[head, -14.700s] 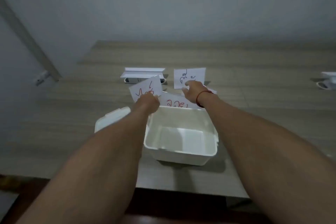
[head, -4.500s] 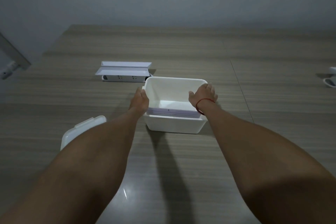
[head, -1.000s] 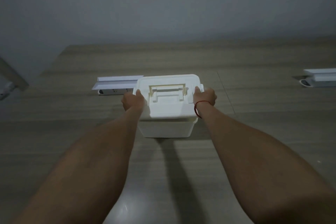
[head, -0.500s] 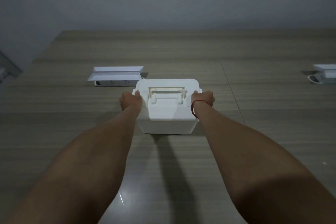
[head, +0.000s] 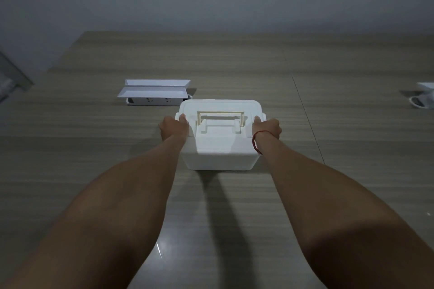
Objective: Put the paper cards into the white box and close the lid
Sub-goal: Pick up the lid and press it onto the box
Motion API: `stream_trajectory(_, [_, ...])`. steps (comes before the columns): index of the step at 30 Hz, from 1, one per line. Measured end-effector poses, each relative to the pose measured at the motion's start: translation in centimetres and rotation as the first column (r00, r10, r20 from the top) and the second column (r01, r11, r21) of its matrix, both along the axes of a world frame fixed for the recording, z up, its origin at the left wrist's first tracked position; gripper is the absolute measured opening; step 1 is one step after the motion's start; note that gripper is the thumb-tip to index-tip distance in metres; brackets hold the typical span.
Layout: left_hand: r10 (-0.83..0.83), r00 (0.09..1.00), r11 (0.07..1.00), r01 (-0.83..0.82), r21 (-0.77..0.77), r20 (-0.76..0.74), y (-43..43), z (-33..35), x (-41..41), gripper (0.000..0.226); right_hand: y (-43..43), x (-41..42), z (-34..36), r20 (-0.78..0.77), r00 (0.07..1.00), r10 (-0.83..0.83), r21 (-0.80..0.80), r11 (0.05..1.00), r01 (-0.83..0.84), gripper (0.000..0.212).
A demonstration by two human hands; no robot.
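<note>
Both thumbs press on top of the flat white plastic lid [head: 220, 134], my left hand [head: 173, 127] and right hand [head: 269, 128] curled around its two short ends. It sits on the white plastic box [head: 220, 162], mid wooden table [head: 94, 148]. No paper cards show outside. I think only the last snap down is left.

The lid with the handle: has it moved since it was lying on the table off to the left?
Yes. The lid now sits on the white box, right of and nearer than the power strip.
</note>
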State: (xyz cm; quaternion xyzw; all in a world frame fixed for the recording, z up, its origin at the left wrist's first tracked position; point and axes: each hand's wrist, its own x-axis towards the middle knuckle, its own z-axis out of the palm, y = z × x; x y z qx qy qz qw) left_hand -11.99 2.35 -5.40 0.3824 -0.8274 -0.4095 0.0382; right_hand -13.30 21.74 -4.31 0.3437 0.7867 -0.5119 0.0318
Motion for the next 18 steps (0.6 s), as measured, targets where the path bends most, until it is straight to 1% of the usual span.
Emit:
stream_trajectory(4, [-0.022,1.0,1.0,0.022,-0.022,-0.007,0.4,-0.4,0.0,0.051,-0.2,0.0,-0.2,0.043,0.999,-0.004,-0.062,0.998,0.007,0.053])
stream_trajectory(7, [-0.038,0.999,0.997,0.04,-0.058,0.035,0.2,-1.0,0.1,0.055,0.0,-0.2,-0.4,0.083,0.996,-0.009,-0.101,0.995,0.018,0.057])
stream_trajectory(8, [-0.035,0.998,0.998,0.037,-0.051,0.047,0.1,-1.2,0.1,0.058,0.1,-0.3,-0.4,0.095,0.995,-0.004,-0.108,0.994,0.014,0.058])
stream_trajectory(11, [0.004,0.998,0.997,-0.009,0.074,0.063,0.0,-1.6,0.2,0.067,0.4,-0.4,-0.3,0.124,0.992,0.006,-0.151,0.988,0.013,0.061])
stream_trajectory(13, [0.018,0.999,0.996,-0.022,0.086,0.049,0.0,-1.7,0.2,0.067,0.6,-0.4,-0.1,0.132,0.991,-0.003,-0.227,0.973,0.033,0.067])
stream_trajectory(15, [0.029,0.999,1.0,-0.029,0.001,0.019,0.1,-1.8,0.2,0.064,0.7,-0.4,0.1,0.145,0.989,-0.028,-0.288,0.955,0.069,0.074])
stream_trajectory(16, [0.039,0.999,0.998,-0.038,-0.049,0.002,0.1,-1.8,0.2,0.062,0.7,-0.4,0.0,0.144,0.988,-0.049,-0.291,0.953,0.09,0.075])
stream_trajectory(18, [0.052,0.998,0.989,-0.057,-0.134,-0.041,0.2,-2.0,0.3,0.059,0.7,-0.6,-0.2,0.119,0.988,-0.098,-0.207,0.971,0.122,0.072])
